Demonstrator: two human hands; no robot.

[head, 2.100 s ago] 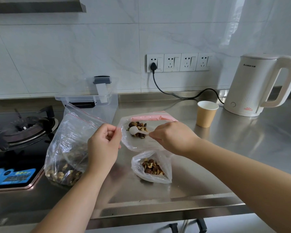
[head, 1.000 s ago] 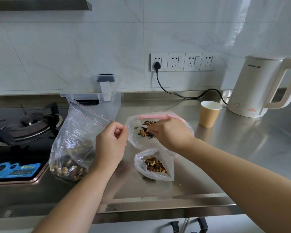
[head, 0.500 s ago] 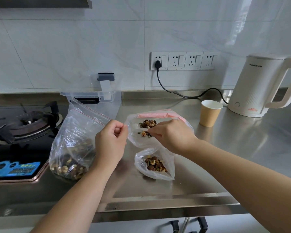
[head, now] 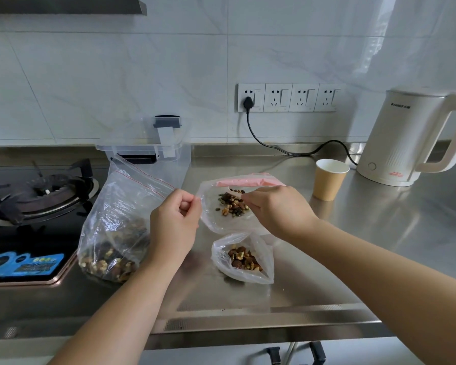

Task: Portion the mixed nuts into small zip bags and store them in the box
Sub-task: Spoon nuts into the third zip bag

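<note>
You're filling the small zip bag (head: 221,219): left hand (head: 173,227) pinches its rim, right hand (head: 277,212) apparently grips a scoop; next, seal it.

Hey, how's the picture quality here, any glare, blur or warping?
Head view: sharp, evenly daylit; bright glare whitens the wall tiles at upper right; soft reflections streak the steel counter; wide-angle warping bows the kettle and forearms at the edges.

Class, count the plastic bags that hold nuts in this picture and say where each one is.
3. The large bag stands beside the stove; one small bag is held open between both hands; another small bag lies nearer on the counter.
</note>
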